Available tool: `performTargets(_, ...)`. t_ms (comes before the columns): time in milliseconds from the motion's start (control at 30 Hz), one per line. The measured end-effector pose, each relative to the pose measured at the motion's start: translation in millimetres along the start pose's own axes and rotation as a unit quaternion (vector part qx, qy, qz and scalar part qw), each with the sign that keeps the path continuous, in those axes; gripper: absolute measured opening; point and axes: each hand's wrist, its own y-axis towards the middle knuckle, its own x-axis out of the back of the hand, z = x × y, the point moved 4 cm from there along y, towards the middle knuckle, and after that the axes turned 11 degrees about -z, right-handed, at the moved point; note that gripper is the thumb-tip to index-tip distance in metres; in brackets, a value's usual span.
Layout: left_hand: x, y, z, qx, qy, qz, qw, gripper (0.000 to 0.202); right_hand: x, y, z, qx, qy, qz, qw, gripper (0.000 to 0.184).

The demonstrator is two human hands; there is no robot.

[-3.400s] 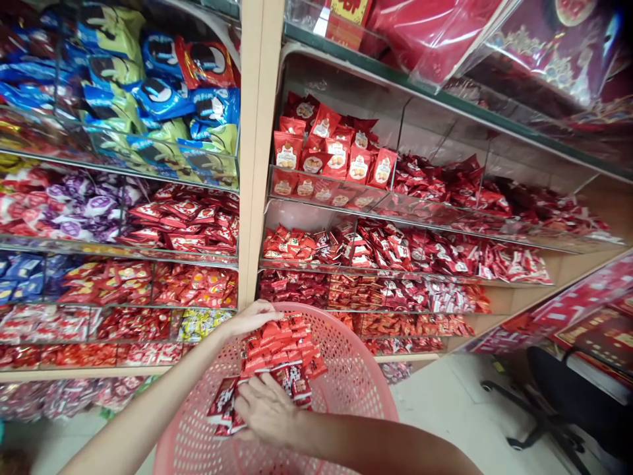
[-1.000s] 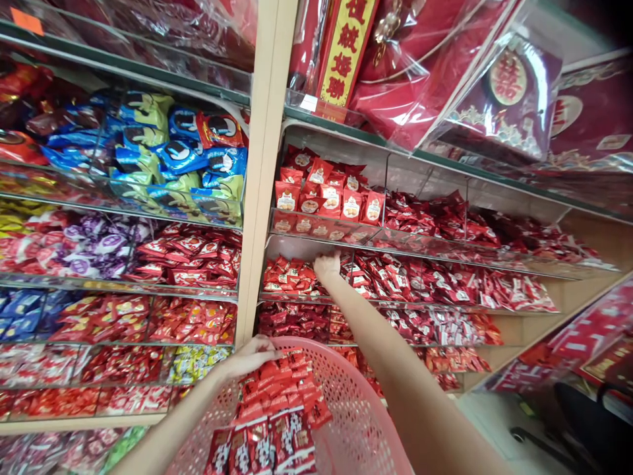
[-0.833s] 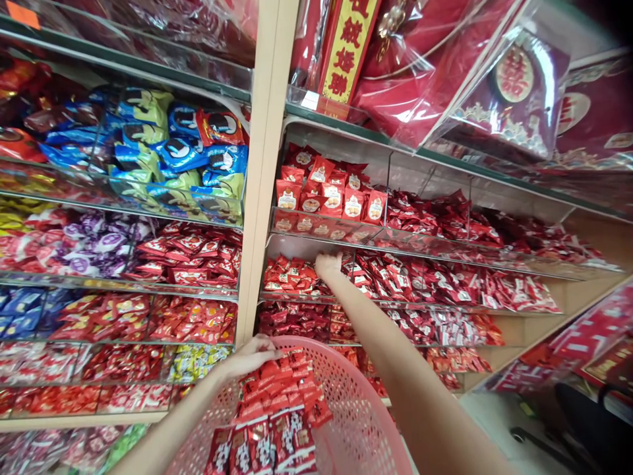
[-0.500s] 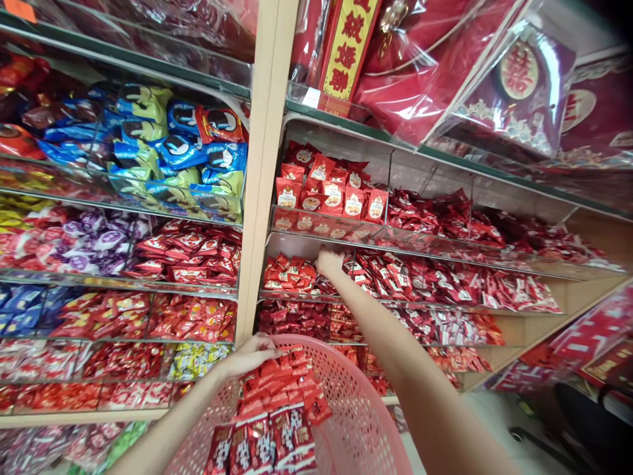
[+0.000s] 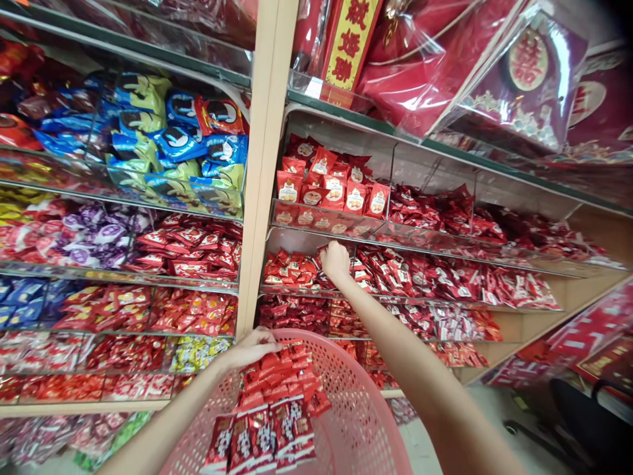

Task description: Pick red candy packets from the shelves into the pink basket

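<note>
My left hand [image 5: 250, 348] grips the far rim of a pink perforated plastic basket [image 5: 356, 422] held up in front of the shelves. Inside the basket lies a heap of small red candy packets [image 5: 277, 412]. My right hand [image 5: 335, 260] reaches up into a glass-fronted shelf bin of red and white candy packets [image 5: 297, 269], its fingers curled down among them and hidden behind the packets. I cannot see whether those fingers hold anything.
Shelves of wrapped sweets fill the view: blue and green packs [image 5: 168, 148] upper left, purple ones [image 5: 93, 234] below, red packs [image 5: 331, 185] above my right hand. A beige upright post [image 5: 260, 165] splits the shelving. Red gift bags [image 5: 445, 59] hang overhead. A black chair base [image 5: 583, 422] stands lower right.
Earlier my right hand was down in the basket among the packets. It then rose to the shelf bin and has stayed there, shifting only slightly. My left hand kept its hold on the rim.
</note>
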Motion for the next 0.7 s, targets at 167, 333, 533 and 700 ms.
performTargets(167, 1.6, -2, -6, 0.007, -0.002, 0.001, 1.0, 0.044, -6, -13, -5, -0.036, 0.187, -0.019, 0.981, 0.033)
performTargets(333, 2.4, -2, -9, -0.007, -0.002, 0.002, 1.0, 0.045, -34, -15, -14, -0.066, 0.268, 0.03, 0.961, 0.037)
performTargets(533, 0.9, 0, -3, -0.007, -0.007, 0.002, 1.0, 0.047, -33, -19, -25, -0.053, 0.206, 0.002, 0.977, 0.034)
performTargets(700, 0.6, 1, -3, -0.017, 0.005, 0.006, 1.0, 0.047, -11, -21, -28, -0.038, 0.267, -0.048, 0.962, 0.037)
